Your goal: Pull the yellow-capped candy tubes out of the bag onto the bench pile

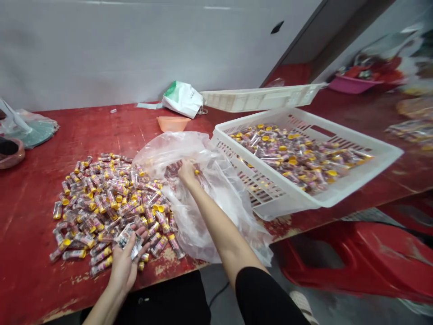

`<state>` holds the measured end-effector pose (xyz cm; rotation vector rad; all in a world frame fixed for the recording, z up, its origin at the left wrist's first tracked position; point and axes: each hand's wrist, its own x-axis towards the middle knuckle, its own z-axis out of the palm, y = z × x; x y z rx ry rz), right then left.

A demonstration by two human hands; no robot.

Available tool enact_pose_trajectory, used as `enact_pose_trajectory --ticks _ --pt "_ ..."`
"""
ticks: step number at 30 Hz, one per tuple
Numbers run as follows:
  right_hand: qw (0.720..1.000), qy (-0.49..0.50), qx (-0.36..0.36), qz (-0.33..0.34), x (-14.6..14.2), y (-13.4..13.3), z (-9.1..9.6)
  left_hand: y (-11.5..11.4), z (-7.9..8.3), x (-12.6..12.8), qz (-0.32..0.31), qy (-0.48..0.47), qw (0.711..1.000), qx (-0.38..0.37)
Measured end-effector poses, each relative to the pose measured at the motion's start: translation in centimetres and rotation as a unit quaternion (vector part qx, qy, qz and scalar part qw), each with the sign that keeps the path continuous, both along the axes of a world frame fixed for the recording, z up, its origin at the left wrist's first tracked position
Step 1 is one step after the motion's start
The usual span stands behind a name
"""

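My left hand [127, 259], palm up with the thumb across, holds small clear printed packets [129, 238] in front of a heap of tubes. The tubes [111, 198] are small and transparent, with yellow caps and purple-pink labels, and lie loose on the red table [30, 216]. To the right of the heap lies a large clear plastic bag [216, 203], its mouth spread open. My right hand [188, 171] reaches into that opening, among dark reddish contents and a yellow cap. Its fingers are mostly hidden there, so whether they grip anything is unclear.
A white slotted crate [291, 203] of similar tubes stands at the right. Behind it are another pale crate [260, 98], a white-green bag [183, 98] and an orange scoop-like container [172, 123]. A red stool [389, 257] is below the table's right front edge.
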<state>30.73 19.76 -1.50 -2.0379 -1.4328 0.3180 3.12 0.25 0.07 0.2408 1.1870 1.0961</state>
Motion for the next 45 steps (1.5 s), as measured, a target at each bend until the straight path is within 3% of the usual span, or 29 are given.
enact_pose_trajectory --ticks 4,7,10,14,18,20,21,24,28,32,45 --pt "0.996 -0.053 -0.070 -0.012 1.3 3.6 -1.4 0.1 -0.3 0.1 -0.011 0.026 1.000 -0.002" --pt "0.993 -0.069 -0.096 0.001 1.5 3.1 -2.1 0.2 -0.3 -0.4 -0.003 0.014 1.000 -0.003" --pt "0.993 -0.067 -0.090 0.031 2.0 1.0 -1.6 0.3 -0.2 -1.1 0.026 -0.021 0.999 -0.009" --pt "0.995 -0.036 -0.022 0.092 0.5 -4.0 1.1 0.3 0.4 -1.7 0.049 -0.060 0.997 -0.003" --pt "0.981 0.031 0.030 0.191 -6.1 -12.7 3.2 -0.3 1.8 -1.2 0.038 -0.121 0.992 -0.016" --pt "0.962 0.087 0.039 0.257 -10.1 -16.9 3.3 -0.9 2.5 -0.5 0.023 -0.142 0.990 -0.009" --pt "0.934 0.192 0.065 0.293 -11.8 -18.6 3.2 -1.1 2.7 -0.2 0.019 -0.144 0.989 0.002" --pt "0.895 0.336 0.119 0.267 -14.6 -21.2 3.0 -2.0 3.2 0.5 0.033 -0.107 0.993 0.046" --pt "0.889 0.400 0.115 0.190 -15.1 -21.5 3.1 -2.6 3.3 0.6 0.078 -0.031 0.992 0.096" --pt "0.884 0.411 0.126 0.184 -15.4 -21.4 3.5 -2.4 3.4 0.5 0.120 -0.018 0.988 0.097" --pt "0.871 0.447 0.117 0.169 -15.6 -20.5 3.6 -1.3 4.2 1.4 0.107 -0.055 0.990 0.066"
